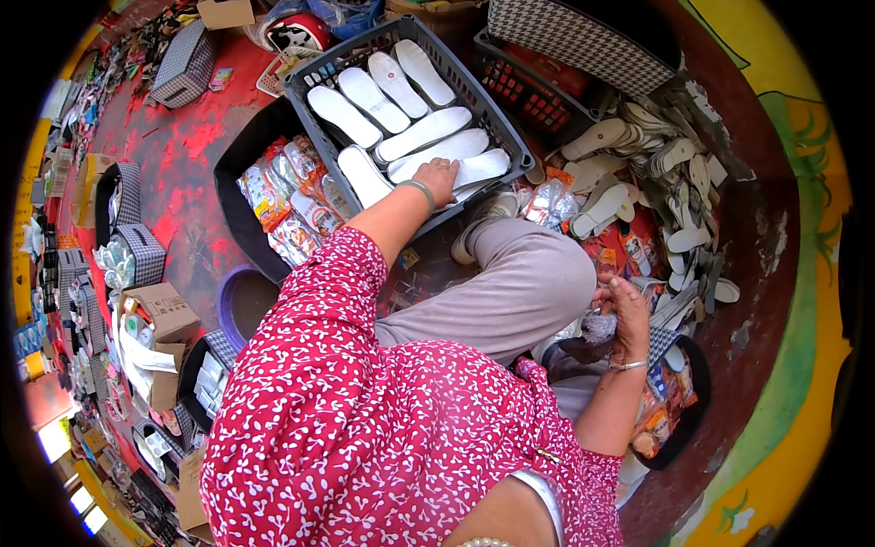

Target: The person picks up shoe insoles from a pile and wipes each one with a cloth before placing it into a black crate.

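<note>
A dark grey plastic crate (301, 91) holds several white shoe insoles (425, 133), lying in rows. Over the crate's near side reaches my left hand (436, 180), its fingers bent down together on the end of a white insole (483, 167). The fingertips are partly hidden, but the hand looks closed on that insole. At the right, beside my knee, my right hand (629, 310) is raised with its fingers curled. A crumpled piece of clear plastic (598, 326) shows at its palm and looks held there.
A big heap of loose insoles (679, 191) spreads along the right wall. A black fabric bin (239, 164) of packaged goods stands left of the crate. Behind are another dark crate (519, 87) and a checked box (583, 41). A purple tub (228, 305) sits at the left.
</note>
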Tool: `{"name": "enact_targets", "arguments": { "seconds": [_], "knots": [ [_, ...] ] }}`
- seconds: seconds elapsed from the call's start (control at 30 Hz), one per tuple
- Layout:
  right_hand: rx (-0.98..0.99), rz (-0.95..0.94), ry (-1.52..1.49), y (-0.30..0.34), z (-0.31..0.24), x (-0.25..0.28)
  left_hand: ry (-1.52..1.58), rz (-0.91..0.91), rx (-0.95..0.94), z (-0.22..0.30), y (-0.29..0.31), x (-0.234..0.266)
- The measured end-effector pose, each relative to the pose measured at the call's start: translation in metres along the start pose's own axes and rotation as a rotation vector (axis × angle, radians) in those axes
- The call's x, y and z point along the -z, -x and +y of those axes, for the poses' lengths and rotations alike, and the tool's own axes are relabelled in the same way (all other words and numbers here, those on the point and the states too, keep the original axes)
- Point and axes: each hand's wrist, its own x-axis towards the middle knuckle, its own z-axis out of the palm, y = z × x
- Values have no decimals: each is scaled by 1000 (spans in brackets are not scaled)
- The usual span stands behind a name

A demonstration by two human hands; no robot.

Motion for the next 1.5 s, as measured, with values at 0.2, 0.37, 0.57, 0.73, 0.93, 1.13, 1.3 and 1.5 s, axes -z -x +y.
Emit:
{"name": "enact_targets", "arguments": {
  "seconds": [0.2, 0.37, 0.57, 0.73, 0.93, 1.13, 1.3, 1.5],
  "knots": [
    [-28, 6, -13, -1, 4, 0, 97, 8, 190, 6, -10, -2],
    [-26, -6, -5, -1, 4, 0, 114, -17, 268, 16, -18, 7],
    [10, -8, 35, 0, 3, -1, 153, -50, 305, 20, -25, 5],
    [-7, -7, 29, 1, 0, -2, 107, -27, 273, 18, -23, -3],
    [-20, -4, 15, 0, 2, -1, 121, -92, 218, 14, -24, 0],
    [16, -11, 44, -4, 4, -4, 128, -261, 88, -13, -43, -16],
    [-24, -2, 2, -4, 6, -3, 228, -301, -40, -33, -38, -6],
    [-7, 11, 34, -5, 7, -5, 162, -264, 170, -37, -30, -17]
  ]
}}
